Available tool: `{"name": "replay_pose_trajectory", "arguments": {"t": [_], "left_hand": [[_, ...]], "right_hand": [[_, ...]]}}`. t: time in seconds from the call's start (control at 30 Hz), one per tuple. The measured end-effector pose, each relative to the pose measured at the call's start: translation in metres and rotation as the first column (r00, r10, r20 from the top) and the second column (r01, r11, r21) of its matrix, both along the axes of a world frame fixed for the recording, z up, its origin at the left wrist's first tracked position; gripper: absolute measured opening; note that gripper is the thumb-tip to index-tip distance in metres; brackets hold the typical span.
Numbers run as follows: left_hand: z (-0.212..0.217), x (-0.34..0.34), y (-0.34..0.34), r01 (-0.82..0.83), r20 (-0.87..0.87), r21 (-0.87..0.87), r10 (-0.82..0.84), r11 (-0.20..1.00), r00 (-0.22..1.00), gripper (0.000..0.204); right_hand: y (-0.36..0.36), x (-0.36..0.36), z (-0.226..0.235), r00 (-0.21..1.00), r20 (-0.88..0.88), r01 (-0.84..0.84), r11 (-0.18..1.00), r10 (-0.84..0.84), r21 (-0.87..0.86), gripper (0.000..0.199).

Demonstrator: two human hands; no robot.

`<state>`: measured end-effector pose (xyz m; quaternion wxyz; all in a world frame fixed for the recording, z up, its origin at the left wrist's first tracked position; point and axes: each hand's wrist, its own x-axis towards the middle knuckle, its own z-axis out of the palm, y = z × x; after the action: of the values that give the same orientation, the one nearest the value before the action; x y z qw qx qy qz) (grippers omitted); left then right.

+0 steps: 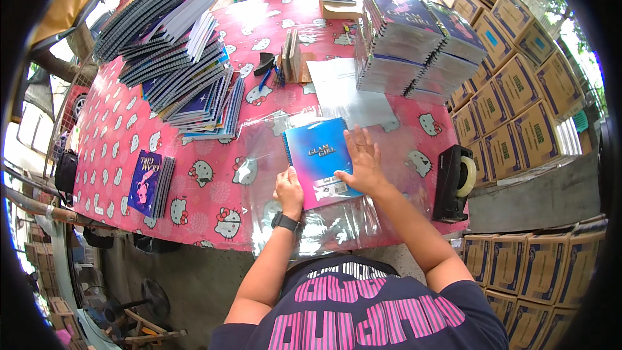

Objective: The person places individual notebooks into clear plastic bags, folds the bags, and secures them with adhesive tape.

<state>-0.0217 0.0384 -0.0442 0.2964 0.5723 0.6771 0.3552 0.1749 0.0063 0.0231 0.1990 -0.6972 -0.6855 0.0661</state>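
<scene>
A spiral notebook [317,135] with a blue-to-pink cover lies in front of me, its coil along the left edge. Clear plastic film [340,236] spreads under and around it. Curled at the notebook's lower left edge, my left hand [289,189] grips that side and wears a dark watch on the wrist. My right hand [365,163] rests flat on the right side of the cover, fingers spread. Just beyond the notebook are white sheets [346,91], partly wrinkled and shiny.
A leaning pile of notebooks [194,84] fills the back left; a smaller purple stack [148,181] sits nearer. Wrapped notebook blocks [395,45] stand back right. A tape dispenser [450,185] is at the right edge. Cartons [505,116] are piled beyond the pink table [188,220].
</scene>
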Motion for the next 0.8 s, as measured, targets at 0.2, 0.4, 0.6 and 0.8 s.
{"name": "replay_pose_trajectory", "arguments": {"t": [0.2, 0.4, 0.6, 0.8], "left_hand": [[0.007, -0.001, 0.000, 0.011, 0.201, -0.014, -0.008, 1.000, 0.980, 0.038], [-0.001, -0.003, 0.001, -0.005, 0.260, -0.028, 0.013, 1.000, 0.966, 0.037], [0.001, 0.010, -0.008, -0.040, 0.072, 0.024, 0.038, 0.999, 0.997, 0.037], [0.005, -0.038, 0.016, 0.071, -0.496, 0.427, 0.168, 0.902, 0.852, 0.030]], "right_hand": [[0.002, -0.014, -0.008, 0.958, 0.232, -0.159, 0.985, 0.171, -0.066, 0.072], [-0.003, -0.002, 0.002, 0.954, 0.201, -0.207, 0.973, 0.224, -0.102, 0.072], [-0.007, -0.017, -0.003, 0.935, 0.257, -0.237, 0.969, 0.246, -0.066, 0.072], [-0.005, -0.012, -0.003, 0.934, 0.224, -0.267, 0.960, 0.279, -0.085, 0.072]]}}
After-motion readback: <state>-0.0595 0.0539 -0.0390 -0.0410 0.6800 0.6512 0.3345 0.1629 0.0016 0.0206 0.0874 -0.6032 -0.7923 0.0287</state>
